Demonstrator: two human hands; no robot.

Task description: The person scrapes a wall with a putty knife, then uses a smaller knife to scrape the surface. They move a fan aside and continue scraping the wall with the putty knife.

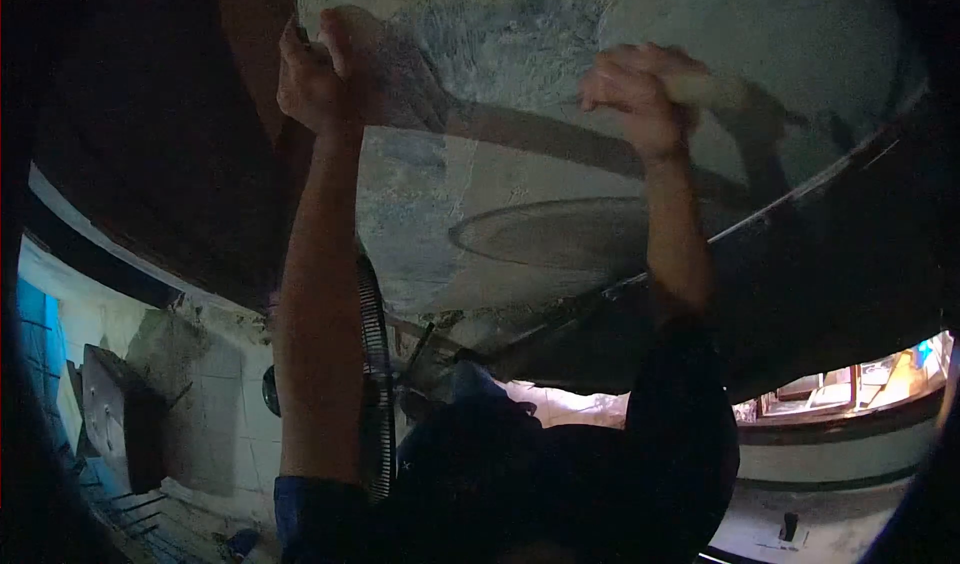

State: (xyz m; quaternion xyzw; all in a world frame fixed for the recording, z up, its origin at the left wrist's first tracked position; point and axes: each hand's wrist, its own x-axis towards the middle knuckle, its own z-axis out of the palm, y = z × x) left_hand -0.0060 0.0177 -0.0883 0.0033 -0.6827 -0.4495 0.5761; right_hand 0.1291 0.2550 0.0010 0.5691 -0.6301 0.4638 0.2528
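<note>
My left hand [320, 74] is raised against a pale, patchy surface [500, 164], with its fingers bent near a dark vertical strip. A small dark thing shows between the fingertips, too dim to name. To the right, my right hand [640, 99] is closed in front of the same surface. A pale, rounded, stick-like piece [715, 91] extends rightward from that fist; its kind does not show clearly. Shadows of both hands fall across the surface. Below them, an oval outline [550, 229] marks it.
A fan with a ribbed guard [375, 384] stands beside my left forearm. At lower left is a dark box-like piece [120, 414] by a tiled wall [220, 404]. A bright opening [850, 384] lies at lower right. A dark edge [800, 194] borders the surface.
</note>
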